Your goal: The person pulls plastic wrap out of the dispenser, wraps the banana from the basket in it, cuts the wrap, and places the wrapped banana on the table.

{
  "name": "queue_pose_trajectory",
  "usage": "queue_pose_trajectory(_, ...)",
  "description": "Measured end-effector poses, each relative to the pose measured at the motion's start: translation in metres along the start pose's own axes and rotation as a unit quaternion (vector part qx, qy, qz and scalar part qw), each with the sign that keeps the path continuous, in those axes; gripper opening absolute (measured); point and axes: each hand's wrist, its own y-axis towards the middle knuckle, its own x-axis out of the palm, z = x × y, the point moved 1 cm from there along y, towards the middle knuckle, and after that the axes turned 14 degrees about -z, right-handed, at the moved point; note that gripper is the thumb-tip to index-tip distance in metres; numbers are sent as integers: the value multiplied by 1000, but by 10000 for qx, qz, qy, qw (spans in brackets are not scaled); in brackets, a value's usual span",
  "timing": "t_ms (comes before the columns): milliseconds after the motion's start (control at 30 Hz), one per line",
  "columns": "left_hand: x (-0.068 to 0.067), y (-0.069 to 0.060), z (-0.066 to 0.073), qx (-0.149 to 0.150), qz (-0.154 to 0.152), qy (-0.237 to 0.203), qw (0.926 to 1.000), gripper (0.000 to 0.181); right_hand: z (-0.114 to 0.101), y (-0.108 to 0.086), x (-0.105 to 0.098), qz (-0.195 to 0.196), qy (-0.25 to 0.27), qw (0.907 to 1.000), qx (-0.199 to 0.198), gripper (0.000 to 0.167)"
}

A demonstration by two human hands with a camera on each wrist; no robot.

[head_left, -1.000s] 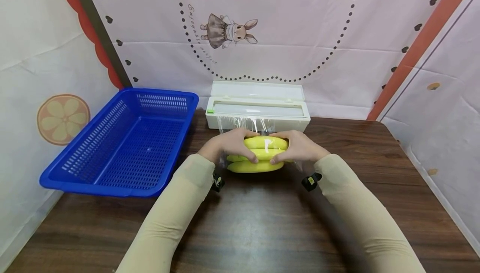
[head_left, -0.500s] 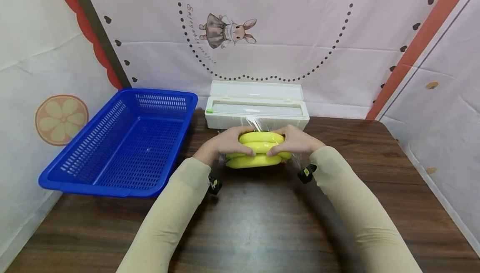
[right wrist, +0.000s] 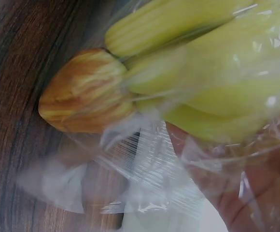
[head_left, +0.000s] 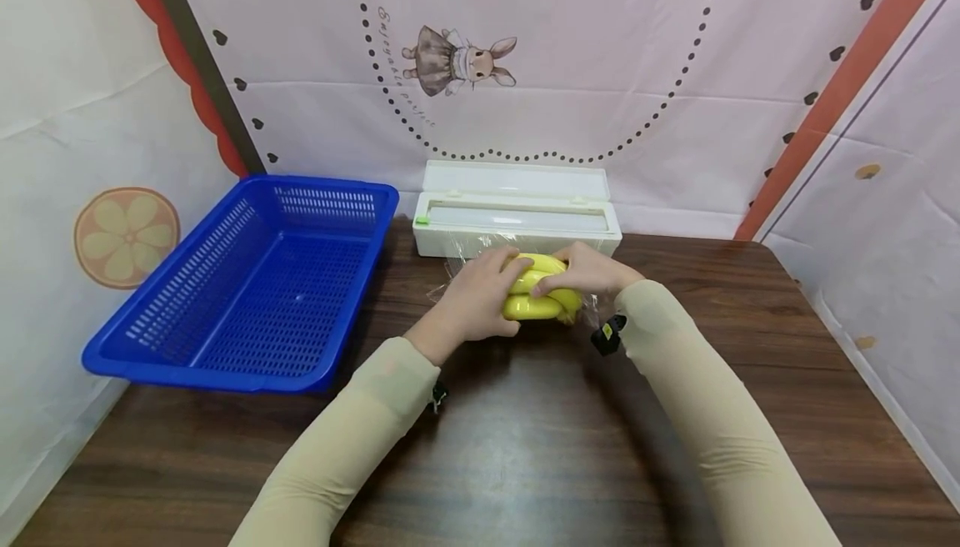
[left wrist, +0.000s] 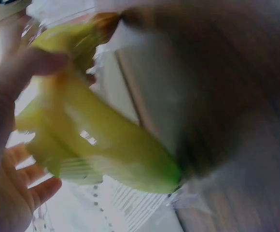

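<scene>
A yellow bunch of bananas [head_left: 536,284], covered in clear plastic wrap [right wrist: 164,193], is held just in front of a white cling film dispenser [head_left: 517,226]. My right hand [head_left: 596,272] grips the bunch at its right side, thumb on the near face. My left hand [head_left: 472,301] straddles the left end, its thumb low and its fingers spread loosely over the top. In the left wrist view the fingers [left wrist: 46,193] stand apart beside the bananas [left wrist: 96,130]. The brown stem end [right wrist: 84,94] points to the right wrist camera; part of the bunch is hidden by my left hand.
A blue plastic basket [head_left: 288,297] stands at the left of the brown wooden table [head_left: 480,447]. The dispenser's lid [head_left: 517,178] is raised against the patterned cloth [head_left: 600,47] at the back. Film stretches between the dispenser and the bananas.
The bananas have moved slightly away from me, and their stem end now shows at the right. My left hand has shifted its hold, its thumb dropping from the front face to below the bunch.
</scene>
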Motion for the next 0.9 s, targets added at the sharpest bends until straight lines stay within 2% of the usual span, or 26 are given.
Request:
queue_pose_trajectory(200,7,6,6,-385,-186,531,9977,95,2,2,-1,26,20,9999,101,40)
queue_pose_trajectory(333,6,9,10,-599,-295,765,9948,94,2,2,-2,41,0,10000,-28,37)
queue_pose_trajectory(433,6,9,12,-691,-310,824,9937,92,2,0,-1,154,-101,9998,-122,53)
queue_pose_trajectory(567,9,12,11,-734,-188,801,9939,90,5,-5,2,600,-340,9976,-100,81)
queue_pose_trajectory(700,10,15,8,-799,-153,728,9940,89,4,-12,8,917,-586,9940,-117,79)
queue_pose_trajectory(800,10,17,7,-812,-187,646,9944,89,-1,-18,13,1198,-1223,9851,-170,83)
queue_pose_trajectory(900,9,18,6,-811,-223,576,9948,89,-7,-22,17,1647,-2008,9656,-160,92)
